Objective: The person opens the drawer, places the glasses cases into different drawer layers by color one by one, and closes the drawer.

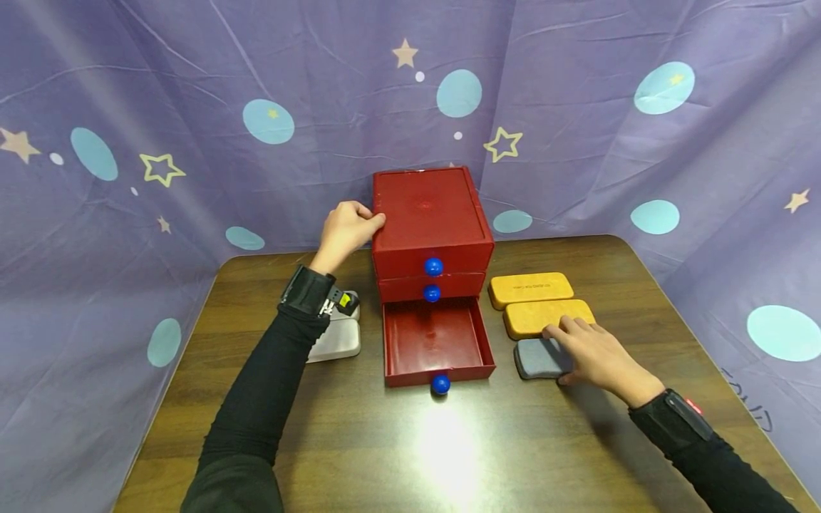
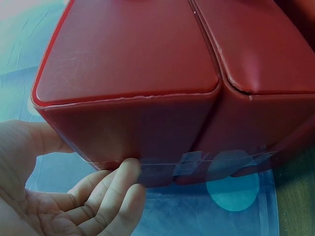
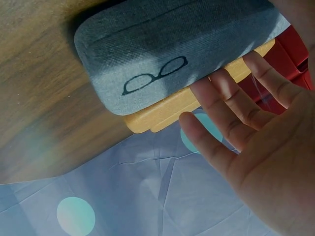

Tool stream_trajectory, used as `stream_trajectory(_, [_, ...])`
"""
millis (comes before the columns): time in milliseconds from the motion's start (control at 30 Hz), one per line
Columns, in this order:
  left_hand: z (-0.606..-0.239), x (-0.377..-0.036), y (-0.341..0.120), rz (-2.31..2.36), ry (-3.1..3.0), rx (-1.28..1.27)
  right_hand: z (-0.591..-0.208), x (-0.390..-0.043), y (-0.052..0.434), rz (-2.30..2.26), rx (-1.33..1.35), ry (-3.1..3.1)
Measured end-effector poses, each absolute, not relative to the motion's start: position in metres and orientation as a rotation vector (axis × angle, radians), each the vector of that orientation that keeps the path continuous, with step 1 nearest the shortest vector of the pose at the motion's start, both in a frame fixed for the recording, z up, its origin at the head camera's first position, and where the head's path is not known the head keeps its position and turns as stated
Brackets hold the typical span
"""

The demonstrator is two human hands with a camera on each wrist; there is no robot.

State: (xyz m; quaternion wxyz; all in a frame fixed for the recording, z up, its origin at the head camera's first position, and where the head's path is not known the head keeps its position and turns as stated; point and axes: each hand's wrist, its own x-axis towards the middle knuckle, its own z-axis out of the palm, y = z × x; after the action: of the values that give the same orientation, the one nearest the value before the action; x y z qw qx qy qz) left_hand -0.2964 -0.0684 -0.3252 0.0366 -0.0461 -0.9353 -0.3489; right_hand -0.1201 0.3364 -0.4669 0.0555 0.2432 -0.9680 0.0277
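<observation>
A red drawer cabinet (image 1: 425, 214) with blue knobs stands at the table's back. Its bottom drawer (image 1: 431, 342) is pulled out and bare inside, with the two drawers above it closed. My left hand (image 1: 348, 231) holds the cabinet's left edge, thumb over the top and fingers along the side. At the right, a grey fabric glasses case (image 1: 537, 358) lies flat, and a spectacles outline is printed on it in the right wrist view. My right hand (image 1: 593, 356) spreads over its right end, fingertips right at the long edge and thumb at the near edge.
Two yellow glasses cases (image 1: 531, 288) lie behind the grey one, right of the cabinet. To the left, white cases (image 1: 336, 340) are partly hidden by my left wrist. A purple patterned curtain (image 1: 321, 85) hangs behind the wooden table (image 1: 359, 442).
</observation>
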Motion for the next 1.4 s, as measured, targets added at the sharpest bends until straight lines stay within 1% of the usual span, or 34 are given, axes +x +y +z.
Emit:
stream_trajectory(367, [-0.3230, -0.2954, -0.0685, -1.073, -2.887, -0.124, -0.4684, -0.1143, 0.3361, 0.005, 0.735, -2.984])
stream_trajectory(767, [-0.3231, -0.2942, -0.0695, -1.067, -2.888, -0.131, -0.4717, -0.1155, 0.3363, 0.169, 0.706, -3.144])
stream_trajectory(1100, [-0.3243, -0.2926, -0.0678, -1.058, -2.898, -0.107, -0.4755, -0.1148, 0.3369, 0.219, 0.747, -3.129])
stream_trajectory(1400, [-0.3248, -0.2935, -0.0670, -1.055, -2.888, -0.095, -0.4714, -0.1180, 0.3371, 0.223, 0.718, -3.179])
